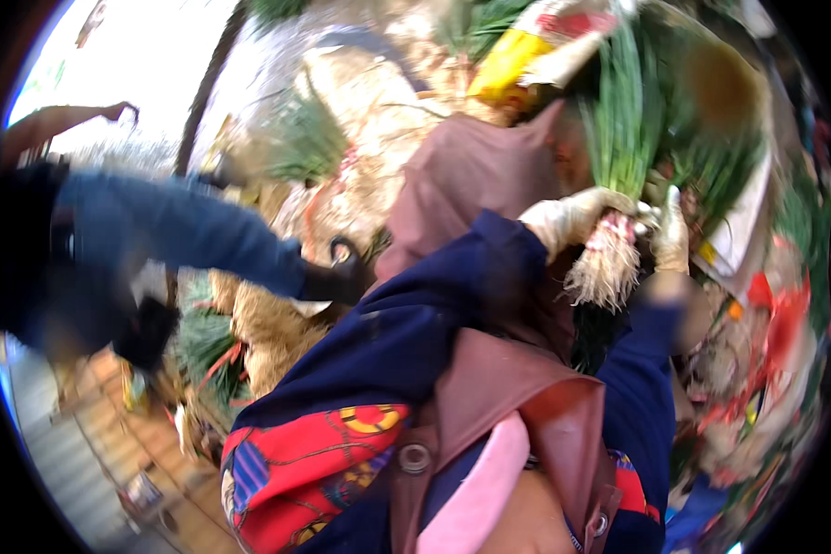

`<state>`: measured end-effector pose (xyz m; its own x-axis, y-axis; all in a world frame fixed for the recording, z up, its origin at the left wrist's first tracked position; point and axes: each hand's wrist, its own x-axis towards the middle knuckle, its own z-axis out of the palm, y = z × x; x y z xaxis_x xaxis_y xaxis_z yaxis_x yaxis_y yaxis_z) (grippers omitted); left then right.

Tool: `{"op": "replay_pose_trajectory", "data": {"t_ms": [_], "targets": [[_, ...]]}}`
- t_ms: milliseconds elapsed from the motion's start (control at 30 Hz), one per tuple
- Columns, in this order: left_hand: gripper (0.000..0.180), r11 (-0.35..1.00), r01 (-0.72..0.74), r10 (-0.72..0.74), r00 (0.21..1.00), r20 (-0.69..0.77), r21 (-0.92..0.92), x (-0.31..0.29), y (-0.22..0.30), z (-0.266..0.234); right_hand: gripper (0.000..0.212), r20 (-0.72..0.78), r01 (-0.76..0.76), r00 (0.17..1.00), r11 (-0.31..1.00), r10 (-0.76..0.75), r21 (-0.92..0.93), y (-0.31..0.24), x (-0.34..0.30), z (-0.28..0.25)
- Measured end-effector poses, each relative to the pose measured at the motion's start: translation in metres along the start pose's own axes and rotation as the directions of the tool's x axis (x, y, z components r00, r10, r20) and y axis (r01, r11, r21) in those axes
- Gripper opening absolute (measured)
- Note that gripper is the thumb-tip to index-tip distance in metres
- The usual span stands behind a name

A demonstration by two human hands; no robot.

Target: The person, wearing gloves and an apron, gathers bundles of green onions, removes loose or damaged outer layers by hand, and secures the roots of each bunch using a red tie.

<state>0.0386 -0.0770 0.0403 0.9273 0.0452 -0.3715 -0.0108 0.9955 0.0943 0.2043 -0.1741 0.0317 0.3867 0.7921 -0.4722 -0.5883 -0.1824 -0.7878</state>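
Bunch of green onions (pixel 626 120) in left gloved hand (pixel 561 222), beside brown apron (pixel 471 175); leaves point away from person, pale roots (pixel 605 268) toward body
Left fingers wrapped round white stem bases, pressed together on them
Right gloved hand (pixel 671 238) just beside bases, one digit raised; whether its other fingers pinch anything, cannot tell
Bunch likely light, leaves soft, easily creased, stems perhaps slick; best hold at firm bases, just above roots

Probably a vegetable market or packing spot: bundled scallions (pixel 300 138) lie at the left edge of tan sacking (pixel 369 83), more near a tiled floor (pixel 92 434).
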Motion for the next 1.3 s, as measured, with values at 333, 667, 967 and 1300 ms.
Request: {"op": "replay_pose_trajectory", "data": {"t_ms": [333,667,967,1300], "targets": [[0.022,0.922,0.081,-0.037,0.992,-0.122,0.379,0.000,0.002,-0.037,0.025,-0.026,0.137,0.969,0.618,-0.248,-0.774,0.008,-0.002,0.023],[0.034,0.998,-0.023,0.040,0.950,0.310,-0.057,-0.022,0.007,-0.008,0.029,-0.347,-0.351,0.936,0.241,0.061,-0.905,-0.013,-0.062,-0.097],[0.045,0.978,-0.118,0.153,0.967,0.201,-0.174,-0.031,0.004,-0.005,0.049,-0.429,-0.382,0.877,0.228,-0.216,-0.896,-0.008,-0.034,0.020],[0.030,0.953,-0.175,0.201,0.976,-0.081,0.248,-0.025,0.016,-0.036,0.028,-0.133,-0.092,0.991,0.761,0.008,-0.642,-0.013,-0.029,0.038]]}}
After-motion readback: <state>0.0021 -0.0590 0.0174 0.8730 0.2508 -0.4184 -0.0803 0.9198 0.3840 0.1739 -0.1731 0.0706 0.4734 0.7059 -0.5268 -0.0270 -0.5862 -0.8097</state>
